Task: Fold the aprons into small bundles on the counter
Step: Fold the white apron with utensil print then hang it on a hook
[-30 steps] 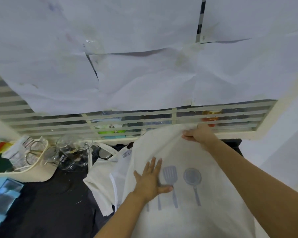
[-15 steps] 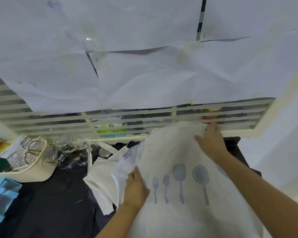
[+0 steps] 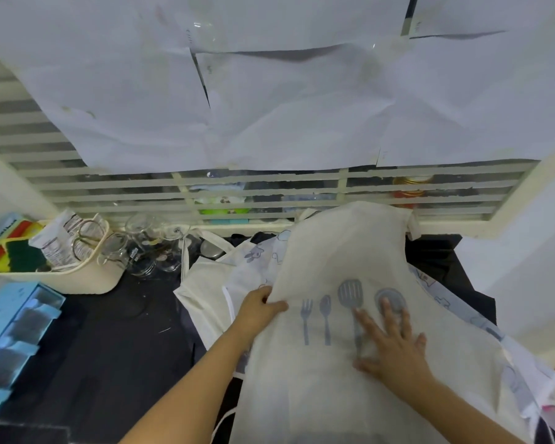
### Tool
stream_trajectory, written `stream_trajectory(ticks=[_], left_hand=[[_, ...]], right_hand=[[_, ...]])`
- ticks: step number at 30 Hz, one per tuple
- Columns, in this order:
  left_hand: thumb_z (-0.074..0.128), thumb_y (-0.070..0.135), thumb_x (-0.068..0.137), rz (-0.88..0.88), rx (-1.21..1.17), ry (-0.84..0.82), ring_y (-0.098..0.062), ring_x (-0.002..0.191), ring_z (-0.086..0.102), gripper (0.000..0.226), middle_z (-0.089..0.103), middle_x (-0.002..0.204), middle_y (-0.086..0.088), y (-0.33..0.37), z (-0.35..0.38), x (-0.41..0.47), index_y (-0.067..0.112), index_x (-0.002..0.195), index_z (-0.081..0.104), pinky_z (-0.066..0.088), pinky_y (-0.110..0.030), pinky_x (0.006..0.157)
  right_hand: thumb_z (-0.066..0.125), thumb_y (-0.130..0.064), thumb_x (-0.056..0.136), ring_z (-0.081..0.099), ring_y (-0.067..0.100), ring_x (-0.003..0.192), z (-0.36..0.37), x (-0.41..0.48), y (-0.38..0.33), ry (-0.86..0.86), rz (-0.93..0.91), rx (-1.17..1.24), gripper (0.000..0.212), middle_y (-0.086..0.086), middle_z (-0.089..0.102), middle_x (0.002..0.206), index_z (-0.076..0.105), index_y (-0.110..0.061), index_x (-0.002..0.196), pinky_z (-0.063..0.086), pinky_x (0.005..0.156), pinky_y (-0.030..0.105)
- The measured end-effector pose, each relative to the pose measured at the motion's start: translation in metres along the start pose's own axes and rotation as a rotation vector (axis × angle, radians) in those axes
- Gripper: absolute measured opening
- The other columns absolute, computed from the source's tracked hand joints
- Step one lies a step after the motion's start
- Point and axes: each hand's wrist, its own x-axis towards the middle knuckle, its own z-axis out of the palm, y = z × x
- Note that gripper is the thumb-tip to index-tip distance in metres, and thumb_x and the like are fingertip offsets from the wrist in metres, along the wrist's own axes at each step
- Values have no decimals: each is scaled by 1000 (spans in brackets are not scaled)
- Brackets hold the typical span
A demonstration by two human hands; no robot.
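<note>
A cream apron (image 3: 340,257) printed with a grey fork, spoon, spatula and pan lies spread on the dark counter (image 3: 109,347), its top reaching the window ledge. My left hand (image 3: 257,310) grips the apron's left edge, thumb on top and fingers tucked beneath the cloth. My right hand (image 3: 388,342) presses flat on the print, fingers spread over the spatula and pan. Under it lie other aprons: a white patterned one (image 3: 253,267) showing at the left and right, and a plain cream one (image 3: 202,290) at the far left.
A cream basket (image 3: 61,277) with sponges, a packet and scissors stands at the left, clear glass jars (image 3: 148,248) beside it. A blue organiser (image 3: 10,334) sits at the left edge. A slatted window grille (image 3: 269,193) runs behind the counter, a white wall (image 3: 526,267) on the right.
My right hand came down from the apron's top edge and now lies flat on the print. My left hand shifted from the cloth's surface to its left edge and took hold.
</note>
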Motion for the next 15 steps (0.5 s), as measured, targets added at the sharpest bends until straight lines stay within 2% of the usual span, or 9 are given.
stream_trajectory(ticks=[4,7,9,11,13,15], left_hand=[[57,9,87,-245,-297,-192,-26,84,66,14,70,95,-12,11,-2,-11,9,96,68,52,-31,79],[60,20,91,-348,-360,-341,-24,91,68,21,72,100,-9,9,-4,-15,8,105,68,53,-31,84],[69,35,85,-319,-122,-476,-19,102,67,38,72,108,-2,5,-14,-18,13,117,65,52,-30,90],[76,42,77,-236,101,-540,-17,103,67,48,72,109,1,4,-28,-24,16,115,66,51,-28,91],[84,45,64,-133,51,-498,-19,98,68,52,73,104,-2,5,-44,-25,15,105,71,51,-31,91],[88,40,58,-68,-54,-487,-19,89,67,38,73,95,-2,10,-58,-26,19,86,74,47,-31,87]], right_hand=[[52,-69,81,-22,39,142,4,5,8,-14,-3,-21,99,1,-35,152,-23,-47,142,17,111,60],[53,-69,81,-19,39,143,3,7,11,-43,25,-30,97,1,-30,155,-17,-47,144,19,110,59],[50,-69,82,-18,39,143,2,8,14,-63,23,-25,95,1,-29,156,-17,-46,145,18,110,59],[47,-70,83,-17,39,144,1,9,20,-66,21,-12,93,1,-26,157,-17,-45,145,17,111,58],[44,-69,85,-17,38,144,-2,8,24,-65,21,-9,90,1,-26,157,-18,-44,145,16,112,57],[41,-66,89,-17,36,144,-2,7,27,-64,22,21,85,3,-24,157,-17,-44,146,14,113,57]])
